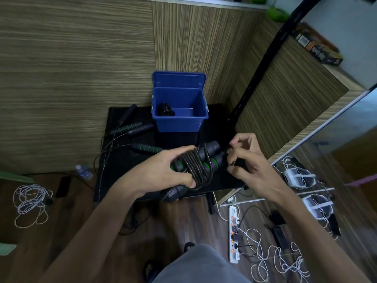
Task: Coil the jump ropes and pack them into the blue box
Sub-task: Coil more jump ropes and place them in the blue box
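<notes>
Cord end hidden inside right hand (247, 160), whose curled fingers pinch it; exact grip hard to make out. Left hand (169, 170) grips jump rope bundle (196, 167): two black handles with green rings, dark cord wound around them in tight turns. Beyond both hands, blue box (180, 111) open, a dark coil inside.

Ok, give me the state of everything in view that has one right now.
Blue box: lid open, one coiled rope inside.
Jump rope: cord wound round its handles, in hand.
Left hand: grips the bundle.
Right hand: pinches the cord's end.
Loose ropes: uncoiled on the table.
</notes>
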